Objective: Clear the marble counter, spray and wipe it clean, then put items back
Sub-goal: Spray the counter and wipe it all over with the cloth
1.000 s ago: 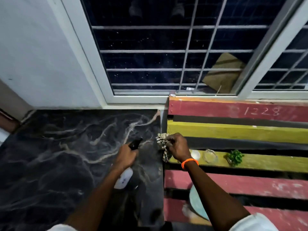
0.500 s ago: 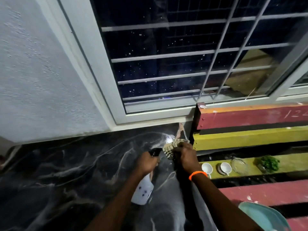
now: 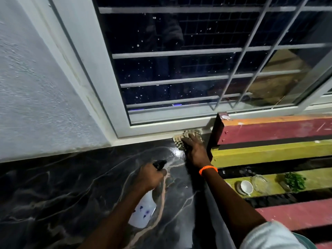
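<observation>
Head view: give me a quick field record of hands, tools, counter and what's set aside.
left hand: grips spray bottle, nozzle toward the back corner
right hand: presses checked cloth flat on the counter's back right corner
marble counter: dark, veined, wet sheen beside the cloth
set aside: white cup, glass dish, green herbs on the yellow slat

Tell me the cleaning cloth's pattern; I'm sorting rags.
The cloth is checked, beige with dark stripes, seen in the head view under the right hand.
</observation>
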